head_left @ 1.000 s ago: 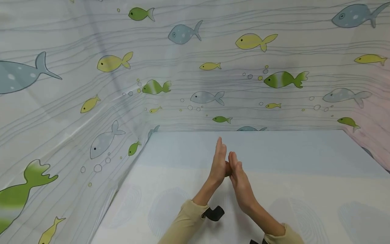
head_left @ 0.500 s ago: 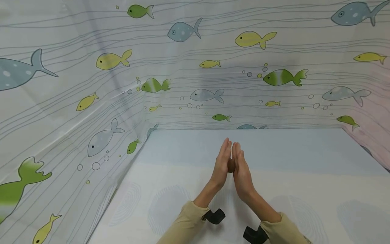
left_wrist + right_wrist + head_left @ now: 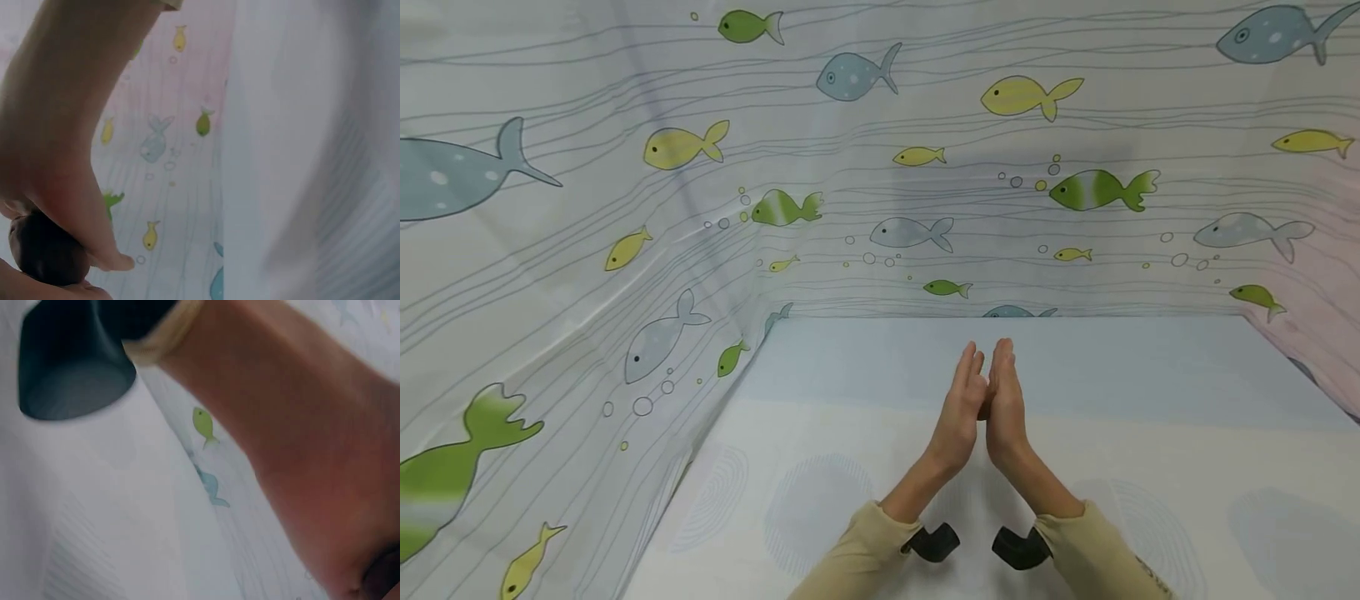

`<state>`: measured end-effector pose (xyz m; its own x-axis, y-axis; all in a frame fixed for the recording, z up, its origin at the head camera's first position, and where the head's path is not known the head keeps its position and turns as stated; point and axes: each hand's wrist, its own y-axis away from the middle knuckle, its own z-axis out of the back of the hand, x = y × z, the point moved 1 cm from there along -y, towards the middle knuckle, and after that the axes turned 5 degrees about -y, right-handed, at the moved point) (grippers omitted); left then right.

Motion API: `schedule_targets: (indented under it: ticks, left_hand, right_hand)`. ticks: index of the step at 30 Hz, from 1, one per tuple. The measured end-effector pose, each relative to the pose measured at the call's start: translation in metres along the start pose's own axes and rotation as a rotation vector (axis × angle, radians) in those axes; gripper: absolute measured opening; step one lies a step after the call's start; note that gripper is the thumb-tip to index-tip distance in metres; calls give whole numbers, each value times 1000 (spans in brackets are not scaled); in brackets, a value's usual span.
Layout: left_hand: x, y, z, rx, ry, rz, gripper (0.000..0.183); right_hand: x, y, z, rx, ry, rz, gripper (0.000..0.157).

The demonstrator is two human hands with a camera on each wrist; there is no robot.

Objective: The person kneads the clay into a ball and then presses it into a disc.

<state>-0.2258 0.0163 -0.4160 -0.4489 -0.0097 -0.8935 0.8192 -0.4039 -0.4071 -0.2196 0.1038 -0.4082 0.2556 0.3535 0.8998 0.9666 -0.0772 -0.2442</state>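
A dark brown ball (image 3: pixel 983 411) is pressed between two upright palms, mostly hidden by them in the head view. My left hand (image 3: pixel 958 422) presses it from the left and my right hand (image 3: pixel 1006 415) from the right. Fingers on both hands are nearly straight and point away from me. In the left wrist view the ball (image 3: pixel 50 250) looks round and dark, with the right hand (image 3: pixel 72 200) above it. Only a dark edge of the ball (image 3: pixel 381 575) shows in the right wrist view, beside the left hand (image 3: pixel 331 506).
Below the hands lies a white and pale blue tabletop (image 3: pixel 850 367). Fish-patterned curtains (image 3: pixel 955 192) hang at the back and sides. Black wrist cameras (image 3: pixel 934 543) sit at both beige cuffs.
Both hands have shifted right with the ball. The left hand has slid back relative to the right, which has moved forward, so the right fingertips now reach about as far. Less of the ball shows.
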Motion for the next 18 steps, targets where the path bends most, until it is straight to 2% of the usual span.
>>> schedule_targets:
  ticks: [8,14,18]
  left_hand:
    - [-14,5,-4,27,-11,-11,83]
    - [-16,7,-2,-3,-9,-9,84]
    - [-17,8,1,-41,-21,2,82]
  right_hand:
    - [-4,-9,9,-19,19,-32,70]
    - [-10,-9,10,-15,38,-42,71]
    - [-17,-8,10,3,88,-14,71]
